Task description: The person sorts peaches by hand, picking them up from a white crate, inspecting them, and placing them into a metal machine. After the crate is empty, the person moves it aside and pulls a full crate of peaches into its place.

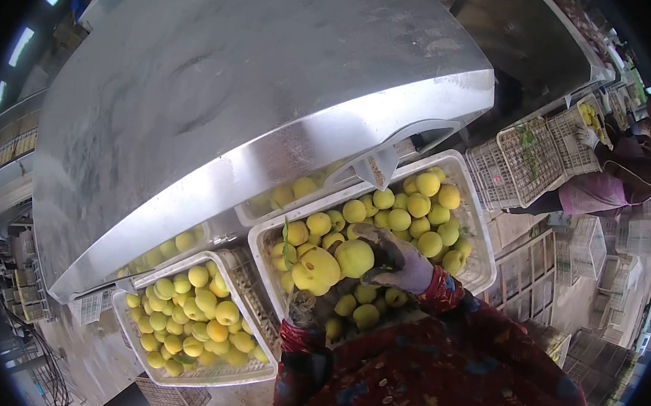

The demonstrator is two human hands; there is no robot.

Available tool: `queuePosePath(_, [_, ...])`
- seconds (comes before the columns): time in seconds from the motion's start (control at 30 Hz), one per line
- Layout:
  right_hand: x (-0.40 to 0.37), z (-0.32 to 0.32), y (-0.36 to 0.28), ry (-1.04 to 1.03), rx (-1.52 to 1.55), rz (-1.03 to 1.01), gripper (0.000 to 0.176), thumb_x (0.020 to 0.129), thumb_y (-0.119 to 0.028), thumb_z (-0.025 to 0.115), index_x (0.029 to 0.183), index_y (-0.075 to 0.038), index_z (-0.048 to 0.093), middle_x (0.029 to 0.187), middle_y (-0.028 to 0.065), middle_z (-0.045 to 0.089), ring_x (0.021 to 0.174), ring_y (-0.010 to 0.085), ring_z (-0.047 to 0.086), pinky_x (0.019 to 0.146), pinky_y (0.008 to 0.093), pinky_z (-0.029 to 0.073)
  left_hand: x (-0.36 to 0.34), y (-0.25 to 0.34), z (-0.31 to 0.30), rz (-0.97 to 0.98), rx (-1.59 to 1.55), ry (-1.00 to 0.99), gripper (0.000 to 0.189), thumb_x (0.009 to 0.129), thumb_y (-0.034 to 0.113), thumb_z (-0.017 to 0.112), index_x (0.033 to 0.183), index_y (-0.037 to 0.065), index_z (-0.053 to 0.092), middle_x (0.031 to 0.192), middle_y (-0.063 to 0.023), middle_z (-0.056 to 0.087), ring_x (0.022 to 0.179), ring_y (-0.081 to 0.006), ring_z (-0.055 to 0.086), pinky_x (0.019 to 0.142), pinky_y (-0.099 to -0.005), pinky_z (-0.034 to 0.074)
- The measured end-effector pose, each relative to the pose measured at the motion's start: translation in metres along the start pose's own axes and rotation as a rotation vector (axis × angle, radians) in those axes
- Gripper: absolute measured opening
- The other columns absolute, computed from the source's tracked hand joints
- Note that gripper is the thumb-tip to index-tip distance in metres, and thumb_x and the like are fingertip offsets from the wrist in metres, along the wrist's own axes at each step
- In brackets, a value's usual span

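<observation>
My right hand (403, 265), in a grey-purple glove with dark, dirty fingers, is closed around a yellow-green peach (354, 258). Just left of it, a larger-looking yellow peach (316, 271) rests in my gloved left hand (303, 307), whose fingers are mostly hidden beneath the fruit. Both hands are over a white crate (487, 241) that holds many loose peaches (418, 205). A green leaf (285, 238) stands up by the crate's left side.
A second white crate (200, 383), full of peaches, stands at the left. A large metal machine housing (274, 71) spans the area beyond both crates. At the right, a co-worker (618, 174) handles a crate near stacked plastic baskets (525, 160).
</observation>
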State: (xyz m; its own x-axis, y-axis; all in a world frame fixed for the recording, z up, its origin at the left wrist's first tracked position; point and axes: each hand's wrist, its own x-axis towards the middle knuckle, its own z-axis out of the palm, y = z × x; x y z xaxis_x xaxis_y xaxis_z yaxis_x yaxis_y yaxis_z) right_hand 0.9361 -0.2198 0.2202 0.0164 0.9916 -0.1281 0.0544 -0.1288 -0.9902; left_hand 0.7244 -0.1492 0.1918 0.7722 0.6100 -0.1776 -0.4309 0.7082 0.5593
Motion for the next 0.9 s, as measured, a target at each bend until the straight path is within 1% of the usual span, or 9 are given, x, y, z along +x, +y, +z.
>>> queuePosePath(0.13, [-0.017,0.006,-0.006,0.156,0.268,0.014,0.070,0.073,-0.002,0.082,0.131,-0.002,0.044,0.124,0.0070,0.053,0.126,0.0206,0.050,0.098,0.0345,0.047,0.011,-0.007,0.010,0.099,-0.383,-0.153,0.057,0.099,0.026,0.055,0.147,0.008,0.031,0.150,-0.0137,0.036,0.137,-0.0348,0.037,0.110,-0.0537,0.039])
queuePosePath(0.23, [-0.025,0.003,-0.005,0.157,0.124,0.023,0.065,0.073,-0.012,0.085,0.124,-0.006,0.045,0.118,0.0066,0.057,0.093,0.0127,0.060,0.076,0.0260,0.051,0.014,-0.001,0.012,-0.005,-0.221,0.156,0.086,0.079,0.036,0.077,0.148,0.011,0.033,0.151,-0.0125,0.037,0.137,-0.0355,0.040,0.110,-0.0570,0.037])
queuePosePath(0.33, [-0.019,0.004,-0.023,0.307,0.080,0.015,0.069,0.071,-0.016,0.086,0.126,-0.004,0.046,0.114,0.0092,0.057,0.085,0.0121,0.060,0.072,0.0269,0.051,0.022,-0.005,-0.009,0.028,-0.235,0.160,0.082,0.080,0.024,0.076,0.148,0.008,0.033,0.149,-0.0139,0.038,0.136,-0.0359,0.040,0.112,-0.0561,0.036])
queuePosePath(0.43, [0.014,-0.015,-0.041,0.591,-0.368,0.083,0.070,0.069,-0.017,0.085,0.125,-0.002,0.046,0.111,0.0134,0.057,0.086,0.0192,0.063,0.073,0.0312,0.052,0.025,0.015,0.009,0.093,-0.055,0.266,0.075,0.083,0.012,0.071,0.147,0.005,0.033,0.144,-0.0155,0.043,0.136,-0.0361,0.040,0.113,-0.0560,0.034])
queuePosePath(0.47, [0.032,-0.021,-0.036,0.680,-0.524,0.017,0.069,0.070,-0.016,0.084,0.125,0.000,0.046,0.112,0.0157,0.056,0.086,0.0225,0.064,0.071,0.0330,0.053,0.027,0.011,0.009,0.209,0.014,0.208,0.065,0.086,0.002,0.064,0.145,0.002,0.035,0.135,-0.0192,0.051,0.121,-0.0349,0.054,0.101,-0.0511,0.048])
queuePosePath(0.6, [0.104,-0.058,0.004,0.755,-1.053,-0.262,0.066,0.071,-0.016,0.083,0.124,0.002,0.048,0.112,0.0197,0.056,0.087,0.0297,0.064,0.069,0.0378,0.055,0.022,0.015,0.001,0.073,0.063,0.221,0.073,0.084,0.001,0.065,0.148,0.001,0.031,0.126,-0.0173,0.057,0.086,-0.0204,0.067,0.067,-0.0320,0.057])
queuePosePath(0.73, [0.065,-0.052,-0.041,0.682,-0.473,-0.134,0.069,0.070,-0.015,0.082,0.128,0.001,0.048,0.117,0.0210,0.056,0.102,0.0388,0.059,0.086,0.0459,0.051,0.032,0.024,0.018,0.089,0.122,0.135,0.074,0.084,0.001,0.065,0.149,0.000,0.029,0.131,-0.0165,0.054,0.095,-0.0211,0.065,0.074,-0.0314,0.057])
queuePosePath(0.8, [0.035,-0.039,-0.044,0.436,-0.606,-0.294,0.074,0.069,-0.019,0.083,0.131,-0.001,0.048,0.122,0.0186,0.056,0.108,0.0389,0.056,0.091,0.0476,0.047,0.043,0.027,0.028,0.123,0.111,0.082,0.075,0.085,0.001,0.065,0.150,0.000,0.028,0.137,-0.0162,0.050,0.110,-0.0228,0.061,0.082,-0.0314,0.056])
queuePosePath(0.9, [0.016,-0.005,-0.050,0.385,-0.811,-0.297,0.075,0.068,-0.024,0.084,0.131,-0.001,0.049,0.125,0.0167,0.057,0.109,0.0371,0.055,0.092,0.0464,0.045,0.058,0.014,0.037,0.111,0.196,0.014,0.073,0.087,0.001,0.064,0.150,0.000,0.027,0.143,-0.0158,0.045,0.125,-0.0246,0.052,0.094,-0.0343,0.053])
